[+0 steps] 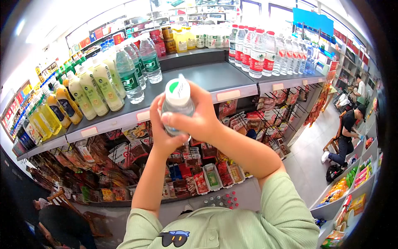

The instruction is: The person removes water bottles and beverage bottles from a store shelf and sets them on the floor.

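Observation:
A clear plastic bottle (178, 106) with a white cap marked in green is held upright between both hands, in front of the shelf edge. My left hand (159, 128) wraps its left and lower side. Around the right side curls my right hand (199, 114), its thumb lying across the front of the bottle. Most of the label is hidden by fingers. Just beyond, to the left, green-labelled water bottles (130, 76) stand on the dark shelf (224, 74). Red-capped water bottles (257, 54) stand in rows at the right.
Pale green drink bottles (105, 81) and yellow bottles (49, 118) line the shelf's left end. Hooks below carry packaged snacks (248, 116). Several bottles (224, 200) stand on the floor near my feet. One person (350, 128) crouches at the right; another (64, 222) is at lower left.

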`<action>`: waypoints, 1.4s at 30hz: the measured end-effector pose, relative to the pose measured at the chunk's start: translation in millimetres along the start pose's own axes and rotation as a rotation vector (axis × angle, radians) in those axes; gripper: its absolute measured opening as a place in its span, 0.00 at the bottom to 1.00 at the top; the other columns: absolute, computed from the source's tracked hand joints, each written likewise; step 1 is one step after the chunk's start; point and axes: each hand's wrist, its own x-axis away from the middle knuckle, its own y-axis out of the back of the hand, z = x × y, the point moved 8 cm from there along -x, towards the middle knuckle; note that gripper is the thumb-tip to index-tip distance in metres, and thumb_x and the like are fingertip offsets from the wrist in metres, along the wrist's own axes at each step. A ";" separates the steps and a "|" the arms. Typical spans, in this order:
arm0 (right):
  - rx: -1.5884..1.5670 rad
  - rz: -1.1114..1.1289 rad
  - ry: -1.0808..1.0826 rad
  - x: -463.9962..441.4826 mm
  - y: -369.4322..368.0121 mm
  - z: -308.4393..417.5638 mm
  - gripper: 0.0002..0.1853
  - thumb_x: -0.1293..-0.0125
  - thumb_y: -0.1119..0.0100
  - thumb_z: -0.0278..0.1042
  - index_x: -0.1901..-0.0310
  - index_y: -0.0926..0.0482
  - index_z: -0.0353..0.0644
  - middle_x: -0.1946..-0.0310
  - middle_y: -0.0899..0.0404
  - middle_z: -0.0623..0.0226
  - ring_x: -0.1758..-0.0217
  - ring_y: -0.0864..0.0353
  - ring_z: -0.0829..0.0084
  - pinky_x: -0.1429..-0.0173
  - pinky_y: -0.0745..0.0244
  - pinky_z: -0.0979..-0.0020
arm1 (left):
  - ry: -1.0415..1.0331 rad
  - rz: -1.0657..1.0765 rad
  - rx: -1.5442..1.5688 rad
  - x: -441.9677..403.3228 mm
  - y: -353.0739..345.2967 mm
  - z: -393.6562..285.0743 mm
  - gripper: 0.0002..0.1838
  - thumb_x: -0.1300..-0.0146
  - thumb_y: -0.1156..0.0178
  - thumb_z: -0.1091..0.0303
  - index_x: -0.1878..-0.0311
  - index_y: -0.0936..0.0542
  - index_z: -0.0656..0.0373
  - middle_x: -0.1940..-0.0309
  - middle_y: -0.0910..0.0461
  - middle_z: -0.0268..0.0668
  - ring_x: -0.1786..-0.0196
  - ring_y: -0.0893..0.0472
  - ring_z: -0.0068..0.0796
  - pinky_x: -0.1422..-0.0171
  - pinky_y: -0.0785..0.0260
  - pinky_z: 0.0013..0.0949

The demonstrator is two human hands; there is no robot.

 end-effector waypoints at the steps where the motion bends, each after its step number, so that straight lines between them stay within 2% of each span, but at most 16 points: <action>1: 0.041 0.012 -0.004 12.2 4.6 -1.8 0.17 0.53 0.35 0.32 0.61 0.26 0.38 0.69 0.23 0.70 0.64 0.25 0.81 0.57 0.29 0.74 | 0.067 0.110 0.043 12.3 -13.1 7.7 0.60 0.65 0.24 0.47 0.34 0.50 0.61 0.41 0.37 0.41 0.38 0.35 0.35 0.35 0.42 0.40; 3: 0.002 0.024 -0.104 37.6 12.7 -7.3 0.18 0.54 0.34 0.33 0.61 0.26 0.38 0.68 0.23 0.70 0.63 0.26 0.81 0.57 0.30 0.73 | 0.211 0.130 0.187 43.5 -30.7 22.1 0.64 0.69 0.21 0.52 0.32 0.53 0.61 0.39 0.39 0.41 0.37 0.36 0.35 0.34 0.44 0.40; 10: 0.065 0.081 -0.353 139.6 53.3 -12.1 0.18 0.52 0.33 0.33 0.60 0.26 0.38 0.64 0.24 0.69 0.60 0.25 0.79 0.53 0.30 0.73 | 0.454 0.108 0.268 150.6 -105.9 52.0 0.63 0.66 0.23 0.54 0.32 0.55 0.61 0.40 0.39 0.40 0.38 0.35 0.34 0.33 0.44 0.39; 13: 0.030 -0.031 -0.470 190.7 75.9 -27.5 0.15 0.48 0.36 0.32 0.59 0.25 0.38 0.64 0.24 0.69 0.59 0.25 0.79 0.53 0.30 0.72 | 0.596 0.060 0.289 198.9 -132.8 63.8 0.59 0.64 0.24 0.53 0.33 0.51 0.61 0.41 0.38 0.39 0.38 0.35 0.33 0.35 0.43 0.37; 15: -0.035 -0.120 -0.561 226.5 89.9 -39.7 0.14 0.46 0.37 0.32 0.59 0.25 0.38 0.64 0.23 0.68 0.59 0.26 0.79 0.52 0.30 0.72 | 0.690 0.169 0.289 235.4 -149.6 82.0 0.57 0.62 0.25 0.53 0.33 0.49 0.62 0.41 0.38 0.39 0.38 0.35 0.33 0.35 0.43 0.37; 18: 0.534 -0.108 -0.407 260.5 118.5 -23.6 0.15 0.46 0.39 0.43 0.72 0.25 0.38 0.74 0.27 0.60 0.71 0.28 0.61 0.65 0.33 0.65 | 0.801 0.195 0.276 272.3 -167.9 82.3 0.52 0.60 0.26 0.54 0.34 0.45 0.62 0.42 0.35 0.38 0.39 0.34 0.31 0.35 0.43 0.35; 19: 0.730 -0.041 -0.390 272.6 124.8 -20.4 0.12 0.48 0.36 0.39 0.71 0.25 0.38 0.73 0.28 0.65 0.70 0.28 0.72 0.64 0.33 0.70 | 0.836 0.240 0.229 286.0 -172.7 81.3 0.51 0.60 0.27 0.56 0.35 0.44 0.62 0.43 0.33 0.38 0.40 0.33 0.29 0.36 0.43 0.35; 23: 0.361 -0.222 -1.028 359.8 148.4 -59.3 0.14 0.49 0.33 0.38 0.71 0.26 0.37 0.76 0.25 0.72 0.73 0.30 0.83 0.69 0.32 0.76 | 1.035 0.355 0.100 334.5 -184.1 86.5 0.41 0.58 0.28 0.60 0.40 0.35 0.63 0.49 0.28 0.38 0.44 0.29 0.28 0.38 0.40 0.33; 25: 0.457 -0.214 -1.138 388.7 154.9 -65.7 0.14 0.49 0.33 0.38 0.71 0.26 0.37 0.77 0.26 0.72 0.74 0.31 0.83 0.69 0.33 0.76 | 1.078 0.428 0.015 364.6 -185.7 94.7 0.41 0.59 0.27 0.58 0.42 0.34 0.64 0.51 0.26 0.40 0.46 0.27 0.30 0.40 0.38 0.33; 29: 0.424 -0.238 -1.140 440.9 157.8 -97.5 0.13 0.50 0.34 0.36 0.71 0.27 0.37 0.78 0.28 0.72 0.74 0.33 0.83 0.70 0.35 0.76 | 1.198 0.538 -0.072 409.4 -182.9 103.4 0.42 0.59 0.28 0.56 0.42 0.34 0.64 0.52 0.24 0.45 0.46 0.25 0.35 0.41 0.36 0.34; 31: 0.419 -0.167 -1.160 462.2 150.0 -113.6 0.15 0.51 0.35 0.40 0.70 0.27 0.38 0.80 0.27 0.66 0.75 0.30 0.76 0.69 0.32 0.71 | 1.245 0.565 -0.080 433.6 -176.2 108.3 0.42 0.59 0.28 0.55 0.42 0.34 0.64 0.52 0.24 0.46 0.46 0.25 0.37 0.41 0.36 0.35; 34: 0.349 -0.062 -1.321 496.8 127.6 -144.4 0.17 0.53 0.34 0.42 0.68 0.27 0.39 0.78 0.26 0.64 0.75 0.28 0.74 0.68 0.31 0.70 | 1.243 0.564 -0.063 488.0 -161.4 127.0 0.43 0.60 0.28 0.55 0.41 0.34 0.63 0.48 0.26 0.48 0.44 0.26 0.40 0.39 0.36 0.36; 37: 0.283 0.014 -1.377 539.1 94.0 -186.1 0.14 0.53 0.35 0.34 0.71 0.30 0.39 0.80 0.30 0.72 0.76 0.34 0.82 0.71 0.36 0.76 | 1.342 0.594 -0.061 538.8 -136.5 150.7 0.43 0.61 0.28 0.57 0.41 0.34 0.63 0.46 0.27 0.47 0.43 0.27 0.42 0.39 0.37 0.37; 38: 0.361 0.131 -1.399 548.5 82.7 -197.8 0.17 0.54 0.34 0.39 0.68 0.30 0.40 0.80 0.28 0.66 0.77 0.28 0.74 0.72 0.34 0.71 | 1.351 0.599 -0.085 549.3 -127.5 157.7 0.42 0.62 0.28 0.59 0.41 0.33 0.63 0.46 0.28 0.47 0.41 0.28 0.42 0.37 0.38 0.36; 39: 0.343 0.143 -1.421 559.6 70.7 -214.1 0.17 0.54 0.34 0.39 0.68 0.30 0.40 0.80 0.28 0.66 0.77 0.28 0.74 0.72 0.34 0.71 | 1.379 0.589 -0.078 567.5 -116.8 170.4 0.42 0.62 0.28 0.59 0.41 0.33 0.63 0.46 0.28 0.47 0.41 0.28 0.42 0.37 0.38 0.36; 42: 0.539 0.389 -1.375 591.9 34.7 -259.6 0.20 0.54 0.37 0.47 0.67 0.31 0.42 0.79 0.25 0.54 0.71 0.22 0.51 0.67 0.29 0.57 | 1.273 0.678 -0.234 614.2 -93.4 203.1 0.38 0.58 0.31 0.67 0.40 0.33 0.61 0.44 0.29 0.47 0.40 0.30 0.42 0.35 0.40 0.36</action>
